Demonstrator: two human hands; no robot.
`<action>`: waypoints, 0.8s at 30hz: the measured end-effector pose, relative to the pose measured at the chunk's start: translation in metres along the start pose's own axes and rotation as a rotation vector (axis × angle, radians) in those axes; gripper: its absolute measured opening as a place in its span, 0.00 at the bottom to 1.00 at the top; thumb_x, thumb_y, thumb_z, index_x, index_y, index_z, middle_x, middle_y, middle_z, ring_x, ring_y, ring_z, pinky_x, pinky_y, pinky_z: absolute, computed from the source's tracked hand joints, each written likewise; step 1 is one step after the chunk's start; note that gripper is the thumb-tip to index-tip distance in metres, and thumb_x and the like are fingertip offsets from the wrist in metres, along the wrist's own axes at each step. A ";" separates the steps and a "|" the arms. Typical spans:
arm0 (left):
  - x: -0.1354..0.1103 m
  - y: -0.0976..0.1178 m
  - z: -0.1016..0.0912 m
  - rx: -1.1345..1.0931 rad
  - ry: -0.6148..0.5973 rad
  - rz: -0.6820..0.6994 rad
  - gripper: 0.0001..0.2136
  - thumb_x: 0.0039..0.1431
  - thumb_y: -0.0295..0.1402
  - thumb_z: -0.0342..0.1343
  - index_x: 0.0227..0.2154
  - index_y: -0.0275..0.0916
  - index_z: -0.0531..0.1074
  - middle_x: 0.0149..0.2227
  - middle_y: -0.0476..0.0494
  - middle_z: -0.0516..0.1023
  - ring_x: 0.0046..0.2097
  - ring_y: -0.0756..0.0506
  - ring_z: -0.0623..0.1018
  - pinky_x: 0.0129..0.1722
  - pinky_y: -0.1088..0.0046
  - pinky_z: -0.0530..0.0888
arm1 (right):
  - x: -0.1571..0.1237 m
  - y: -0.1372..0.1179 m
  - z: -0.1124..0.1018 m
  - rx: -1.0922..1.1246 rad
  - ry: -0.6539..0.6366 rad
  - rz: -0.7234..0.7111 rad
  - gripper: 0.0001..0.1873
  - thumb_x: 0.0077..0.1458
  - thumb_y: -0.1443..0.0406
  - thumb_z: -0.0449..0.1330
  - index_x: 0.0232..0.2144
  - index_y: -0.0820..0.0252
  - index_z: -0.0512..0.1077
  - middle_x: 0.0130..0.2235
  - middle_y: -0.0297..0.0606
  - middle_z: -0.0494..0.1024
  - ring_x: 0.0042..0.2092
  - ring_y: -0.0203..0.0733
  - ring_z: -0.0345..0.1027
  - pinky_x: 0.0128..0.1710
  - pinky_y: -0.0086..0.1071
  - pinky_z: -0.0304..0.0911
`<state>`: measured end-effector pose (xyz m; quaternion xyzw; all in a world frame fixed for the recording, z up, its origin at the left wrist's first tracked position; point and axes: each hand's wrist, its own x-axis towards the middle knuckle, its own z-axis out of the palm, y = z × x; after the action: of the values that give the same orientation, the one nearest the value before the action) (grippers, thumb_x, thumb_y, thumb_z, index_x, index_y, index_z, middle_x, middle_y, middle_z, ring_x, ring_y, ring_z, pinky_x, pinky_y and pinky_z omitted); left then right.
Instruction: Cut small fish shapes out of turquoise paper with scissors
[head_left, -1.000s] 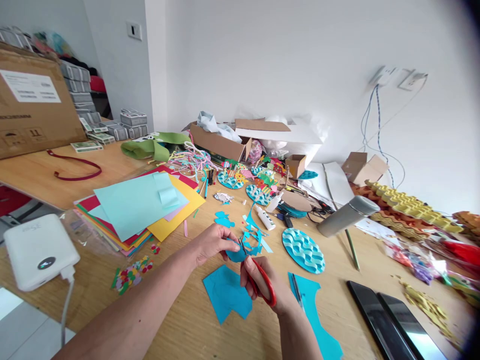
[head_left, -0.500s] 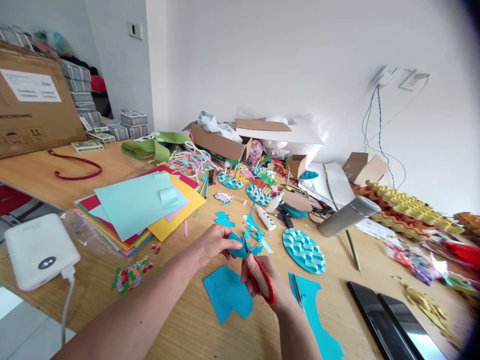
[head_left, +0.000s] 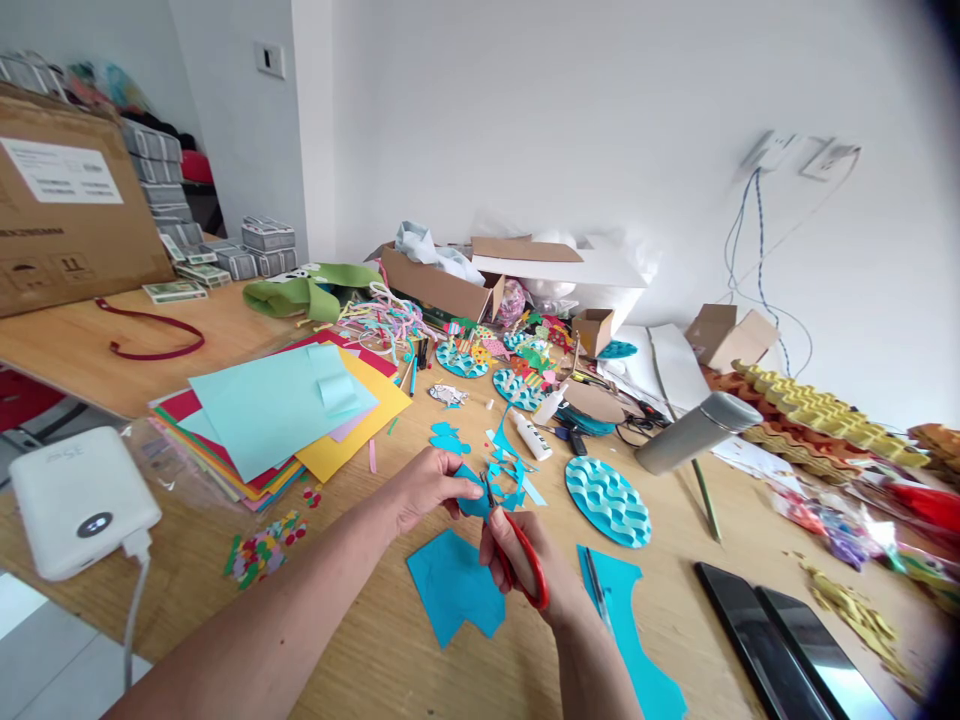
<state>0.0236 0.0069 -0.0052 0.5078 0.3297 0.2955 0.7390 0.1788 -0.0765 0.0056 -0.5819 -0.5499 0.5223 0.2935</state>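
Between the thumb and fingers of my left hand (head_left: pixel 433 490) is a small piece of blue paper (head_left: pixel 471 500). My right hand (head_left: pixel 517 555) is closed round the red handles of a pair of scissors (head_left: pixel 537 570), whose blades meet the edge of that piece. Just below lies a larger blue paper sheet (head_left: pixel 456 585) with an angular notch cut from it. Blue paper scraps (head_left: pixel 510 480) lie behind the blades, and cut blue shapes (head_left: pixel 448 438) rest beyond my left hand. To the right, a pen (head_left: pixel 596 585) lies on another blue sheet (head_left: pixel 630 640).
A wavy blue oval (head_left: pixel 609 502), a glue bottle (head_left: pixel 532 437) and a grey flask (head_left: pixel 697 432) stand or lie to the right. Two phones (head_left: pixel 780 640) are near the front. Stacked coloured paper (head_left: pixel 262 400) and a white power bank (head_left: pixel 82 500) occupy the left.
My right hand and the scissors have shifted very slightly to the left. My left hand keeps the blue piece in nearly the same place.
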 end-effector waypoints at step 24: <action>-0.002 0.002 0.000 -0.022 0.000 0.002 0.11 0.38 0.36 0.62 0.21 0.34 0.71 0.21 0.48 0.73 0.22 0.52 0.68 0.24 0.75 0.65 | 0.002 0.004 0.000 0.013 0.016 0.017 0.36 0.50 0.36 0.49 0.17 0.62 0.66 0.12 0.32 0.63 0.14 0.29 0.55 0.14 0.24 0.48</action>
<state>0.0228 0.0061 -0.0031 0.5001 0.3261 0.2997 0.7442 0.1801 -0.0759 0.0012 -0.5888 -0.5393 0.5234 0.2975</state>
